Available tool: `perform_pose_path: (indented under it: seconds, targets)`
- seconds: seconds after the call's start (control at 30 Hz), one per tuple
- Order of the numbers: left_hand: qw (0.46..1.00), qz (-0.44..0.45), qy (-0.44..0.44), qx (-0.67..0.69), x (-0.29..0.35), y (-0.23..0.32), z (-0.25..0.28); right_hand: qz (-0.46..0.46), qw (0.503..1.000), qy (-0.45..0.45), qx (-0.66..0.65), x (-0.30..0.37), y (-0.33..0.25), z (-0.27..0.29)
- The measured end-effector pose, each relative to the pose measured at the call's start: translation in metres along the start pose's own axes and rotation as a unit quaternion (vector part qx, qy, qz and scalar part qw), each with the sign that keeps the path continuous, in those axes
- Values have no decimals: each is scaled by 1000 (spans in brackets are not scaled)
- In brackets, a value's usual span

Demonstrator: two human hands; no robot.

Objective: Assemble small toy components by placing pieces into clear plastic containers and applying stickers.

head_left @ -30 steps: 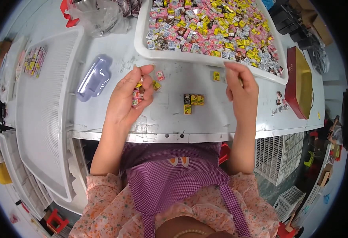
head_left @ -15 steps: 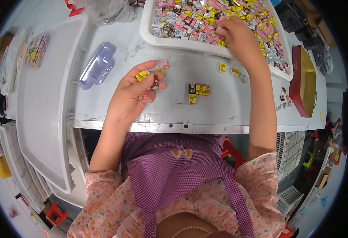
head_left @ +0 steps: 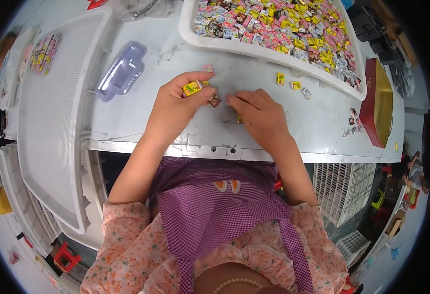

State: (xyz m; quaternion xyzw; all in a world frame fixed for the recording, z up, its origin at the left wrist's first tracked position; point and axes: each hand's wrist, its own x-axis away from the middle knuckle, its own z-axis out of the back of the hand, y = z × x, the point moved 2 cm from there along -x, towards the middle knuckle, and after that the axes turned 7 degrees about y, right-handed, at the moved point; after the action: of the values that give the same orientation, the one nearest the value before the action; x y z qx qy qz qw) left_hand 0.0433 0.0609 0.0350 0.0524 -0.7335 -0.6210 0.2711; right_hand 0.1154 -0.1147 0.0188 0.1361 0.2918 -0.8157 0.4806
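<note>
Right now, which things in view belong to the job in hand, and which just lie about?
Seemingly in use:
left hand, holding a yellow wrapped block and brown wrapped block
right hand, over another yellow block
white tray, heaped with similar blocks

Apparently lying about:
red-and-gold box
clear plastic bag
slatted crate

The single view looks steeply down from the left side of the wearer's head, past the purple apron (head_left: 220, 215) nearest the lens, and faces across the counter (head_left: 322, 127). Its fisheye bends the counter's near edge, which crosses mid-frame; the left hand (head_left: 175, 105) and right hand (head_left: 261, 117) appear just beyond that edge.
</note>
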Motion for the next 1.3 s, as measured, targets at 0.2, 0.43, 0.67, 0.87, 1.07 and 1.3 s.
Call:
perform_pose_path:
  seconds: [0.2,0.43,0.67,0.87,1.07,1.3]
  targets:
    - [992,-36,0,-118,-9,-6,-7,25,999,-13,25,1,-5,5]
    - [925,-238,19,-295,-7,-11,-19,-67,994,53,-64,3,4,8]
    - [897,-205,11,-391,-5,-7,-26,-240,956,87,-147,10,13,19]
    - [857,-213,-8,-469,-6,-4,-27,-125,991,19,-46,8,-9,17]
    - [885,-172,-81,-424,-7,3,-17,-93,995,-20,26,2,-18,7]
    - [930,-117,-136,-321,-4,5,-8,-115,993,-3,3,-1,-17,-1]
